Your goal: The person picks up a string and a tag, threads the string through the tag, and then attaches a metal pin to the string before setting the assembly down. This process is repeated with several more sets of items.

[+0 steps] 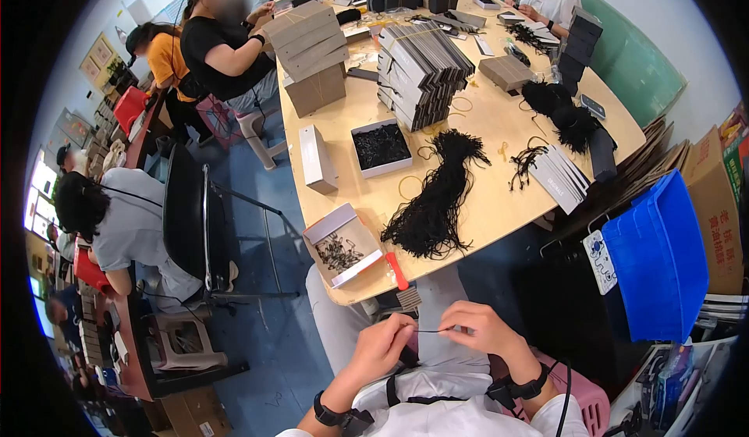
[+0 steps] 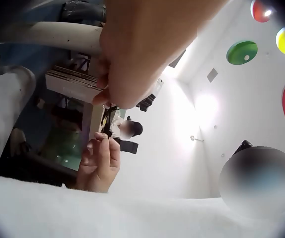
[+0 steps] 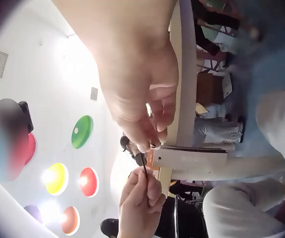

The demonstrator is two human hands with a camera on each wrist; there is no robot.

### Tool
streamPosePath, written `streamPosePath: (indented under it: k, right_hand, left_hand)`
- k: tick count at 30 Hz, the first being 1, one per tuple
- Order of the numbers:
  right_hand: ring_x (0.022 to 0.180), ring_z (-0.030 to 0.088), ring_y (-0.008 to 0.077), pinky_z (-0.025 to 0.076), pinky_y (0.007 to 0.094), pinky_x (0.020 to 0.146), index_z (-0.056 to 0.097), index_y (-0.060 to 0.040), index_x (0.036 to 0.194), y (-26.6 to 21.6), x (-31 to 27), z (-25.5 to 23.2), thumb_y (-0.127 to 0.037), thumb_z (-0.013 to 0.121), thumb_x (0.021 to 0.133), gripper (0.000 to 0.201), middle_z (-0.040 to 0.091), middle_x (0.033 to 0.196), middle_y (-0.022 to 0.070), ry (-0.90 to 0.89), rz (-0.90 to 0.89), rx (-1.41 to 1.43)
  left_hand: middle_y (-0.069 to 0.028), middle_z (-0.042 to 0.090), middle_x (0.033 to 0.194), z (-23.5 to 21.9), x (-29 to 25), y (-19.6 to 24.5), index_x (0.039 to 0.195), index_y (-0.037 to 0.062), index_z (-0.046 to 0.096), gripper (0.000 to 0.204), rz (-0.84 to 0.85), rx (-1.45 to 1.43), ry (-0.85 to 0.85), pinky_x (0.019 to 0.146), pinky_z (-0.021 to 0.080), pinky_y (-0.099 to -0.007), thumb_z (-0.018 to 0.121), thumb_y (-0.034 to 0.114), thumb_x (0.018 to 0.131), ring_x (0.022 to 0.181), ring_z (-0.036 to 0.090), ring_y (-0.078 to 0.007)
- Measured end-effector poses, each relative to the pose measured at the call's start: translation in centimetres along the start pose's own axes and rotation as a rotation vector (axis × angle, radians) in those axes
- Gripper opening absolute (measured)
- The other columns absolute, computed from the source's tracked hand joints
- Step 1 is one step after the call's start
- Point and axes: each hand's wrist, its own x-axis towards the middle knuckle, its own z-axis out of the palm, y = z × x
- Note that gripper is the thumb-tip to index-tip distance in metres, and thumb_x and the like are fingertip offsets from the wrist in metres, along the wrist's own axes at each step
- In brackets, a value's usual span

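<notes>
Cord, thin and black, runs taut and nearly level between the person's two hands, held low over the lap and just short of the near table edge. The left hand pinches one end between thumb and forefinger, the remaining fingers curled in; the right hand pinches the other end in the same manner, so the cord lies at the fingertips of both grips rather than in either palm. The right wrist view shows the cord's end standing up out of the left hand's pinch, directly below the right hand's fingertips. On the table, well apart from the hands, lies a large bundle of black cords. Beside it sits an open box of small dark parts, with an orange-handled tool at the table edge
</notes>
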Motion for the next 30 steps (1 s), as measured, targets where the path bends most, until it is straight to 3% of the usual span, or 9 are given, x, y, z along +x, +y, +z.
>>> streamPosePath:
  k: [3, 6, 10, 12, 16, 19, 22, 26, 30]
  right_hand:
    - [0.066, 0.061, 0.0135, 0.047, 0.0224, 0.055, 0.068, -0.0006, 0.085, 0.3, -0.9, -0.8, 0.002, 0.070, 0.075, 0.011, 0.066, 0.079, 0.0065, 0.083, 0.148, 0.048]
    - [0.066, 0.062, 0.0133, 0.047, 0.0228, 0.055, 0.068, -0.0005, 0.085, 1.3, -1.6, -1.3, 0.002, 0.069, 0.076, 0.009, 0.067, 0.082, 0.0063, 0.130, 0.183, 0.079]
    - [0.067, 0.061, 0.0135, 0.048, 0.0231, 0.057, 0.067, -0.0004, 0.084, 1.9, -2.2, -2.1, 0.001, 0.069, 0.077, 0.008, 0.065, 0.079, 0.0061, 0.158, 0.224, 0.112]
    - [0.066, 0.061, 0.0127, 0.047, 0.0229, 0.058, 0.066, 0.0001, 0.083, 2.0, -2.5, -2.6, 0.000, 0.069, 0.077, 0.007, 0.065, 0.077, 0.0063, 0.194, 0.239, 0.114]
    - [0.064, 0.059, 0.0093, 0.046, 0.0216, 0.057, 0.066, -0.0008, 0.083, 3.6, -3.2, -2.6, -0.002, 0.069, 0.078, 0.006, 0.065, 0.076, 0.0042, 0.269, 0.268, 0.143]
    - [0.061, 0.056, 0.0055, 0.044, 0.0200, 0.056, 0.066, -0.0016, 0.085, 5.3, -3.6, -1.9, -0.004, 0.069, 0.080, 0.006, 0.064, 0.074, 0.0012, 0.363, 0.407, 0.260]
    - [0.059, 0.051, 0.0034, 0.042, 0.0190, 0.056, 0.066, -0.0021, 0.087, 7.2, -3.4, -0.7, -0.007, 0.068, 0.081, 0.007, 0.063, 0.070, -0.0005, 0.351, 0.518, 0.208]
    - [0.072, 0.066, 0.0220, 0.052, 0.0336, 0.064, 0.068, -0.0084, 0.089, 9.2, -3.5, 2.1, -0.015, 0.065, 0.080, 0.011, 0.069, 0.085, 0.0085, 0.122, 0.475, -0.145]
    - [0.069, 0.065, 0.0183, 0.051, 0.0293, 0.063, 0.068, -0.0060, 0.088, 9.7, -3.4, 3.7, -0.013, 0.069, 0.079, 0.012, 0.068, 0.083, 0.0077, 0.042, 0.447, -0.111]
  left_hand:
    - [-0.0087, 0.065, 0.080, -0.2, -0.2, -0.2, 0.098, -0.0011, 0.056, 0.009, -0.063, 0.006, 0.053, 0.066, 0.050, -0.0282, 0.057, 0.002, 0.090, 0.072, 0.065, -0.0168]
    - [-0.0105, 0.067, 0.085, 0.4, -0.6, 0.7, 0.099, -0.0027, 0.057, 0.010, -0.172, -0.152, 0.209, 0.066, 0.052, -0.0259, 0.056, 0.000, 0.090, 0.074, 0.067, -0.0162]
    - [-0.0126, 0.068, 0.086, 1.3, -0.7, 1.1, 0.100, -0.0032, 0.057, 0.010, -0.169, -0.004, 0.262, 0.066, 0.053, -0.0247, 0.054, -0.001, 0.091, 0.076, 0.068, -0.0167]
    - [-0.0123, 0.068, 0.084, 2.1, -0.5, 1.0, 0.098, -0.0031, 0.058, 0.008, -0.210, -0.163, 0.330, 0.065, 0.053, -0.0246, 0.054, 0.000, 0.091, 0.075, 0.068, -0.0163]
    - [-0.0139, 0.067, 0.084, 3.2, -0.5, 0.6, 0.095, -0.0027, 0.058, 0.007, -0.136, -0.018, 0.341, 0.063, 0.054, -0.0255, 0.059, 0.002, 0.089, 0.074, 0.068, -0.0176]
    - [-0.0146, 0.066, 0.083, 3.7, 0.1, 0.5, 0.092, -0.0011, 0.059, 0.009, -0.049, 0.170, 0.410, 0.060, 0.053, -0.0268, 0.064, 0.001, 0.085, 0.067, 0.066, -0.0205]
    - [-0.0073, 0.065, 0.082, 3.9, 0.4, 0.0, 0.089, 0.0049, 0.065, 0.013, -0.019, 0.267, 0.513, 0.056, 0.049, -0.0316, 0.070, 0.003, 0.077, 0.067, 0.062, -0.0222]
    - [-0.0015, 0.064, 0.086, 3.2, 0.5, 0.2, 0.089, 0.0119, 0.069, 0.021, 0.086, 0.482, 0.604, 0.051, 0.045, -0.0273, 0.073, 0.003, 0.071, 0.069, 0.057, -0.0187]
    - [0.0009, 0.061, 0.092, 2.8, 0.3, 0.3, 0.093, 0.0184, 0.072, 0.033, 0.080, 0.547, 0.593, 0.063, 0.044, -0.0310, 0.074, 0.003, 0.064, 0.078, 0.053, -0.0202]
